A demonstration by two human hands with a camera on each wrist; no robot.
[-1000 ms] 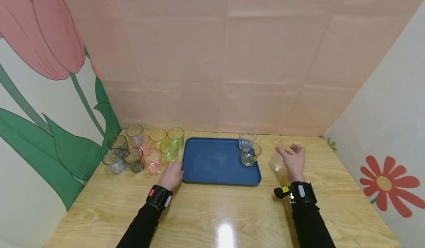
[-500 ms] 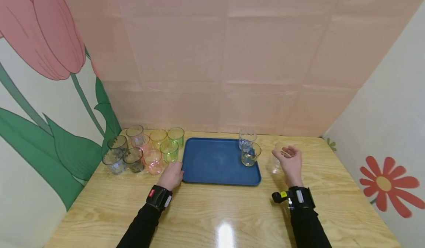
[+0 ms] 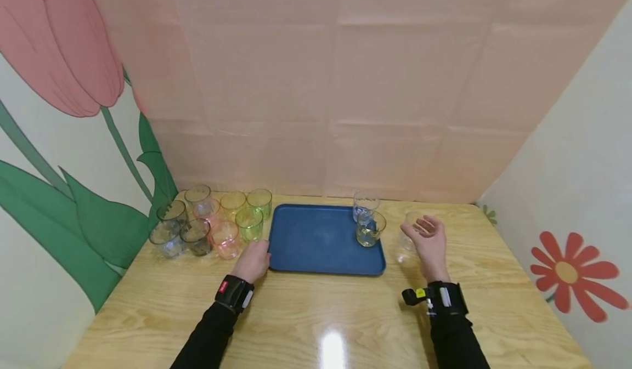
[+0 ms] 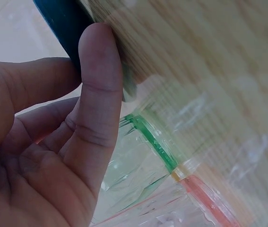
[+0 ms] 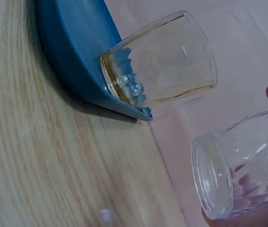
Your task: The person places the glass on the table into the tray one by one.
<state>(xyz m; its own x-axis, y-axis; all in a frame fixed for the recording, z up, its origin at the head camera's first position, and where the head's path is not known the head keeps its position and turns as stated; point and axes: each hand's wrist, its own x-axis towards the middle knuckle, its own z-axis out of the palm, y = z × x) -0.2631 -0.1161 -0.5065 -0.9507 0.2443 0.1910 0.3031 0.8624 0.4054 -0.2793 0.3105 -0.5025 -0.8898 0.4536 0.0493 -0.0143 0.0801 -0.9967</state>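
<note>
In the head view, my left hand point(image 3: 252, 262) pinches the left rim of a blue tray point(image 3: 316, 240), its thumb and a finger gripping the edge in the left wrist view. My right hand point(image 3: 430, 245) holds a clear drinking glass point(image 5: 252, 175) just right of the tray, its base seemingly lifted off the table. Part of that glass is cut off in the right wrist view. Standing on the tray's right side are a yellowish glass point(image 3: 370, 230) and, behind it, a clear glass point(image 3: 365, 202).
Left of the tray stand several coloured glasses close together, among them a green glass point(image 3: 250, 223), a pink glass point(image 3: 226, 240) and a grey glass point(image 3: 196, 238). The wooden table point(image 3: 291, 319) meets a pink-covered wall point(image 3: 326, 111) behind the tray.
My right hand has moved a little to the left with the clear glass, nearer the tray. My left hand keeps its grip on the rim. The head view has shifted slightly.
</note>
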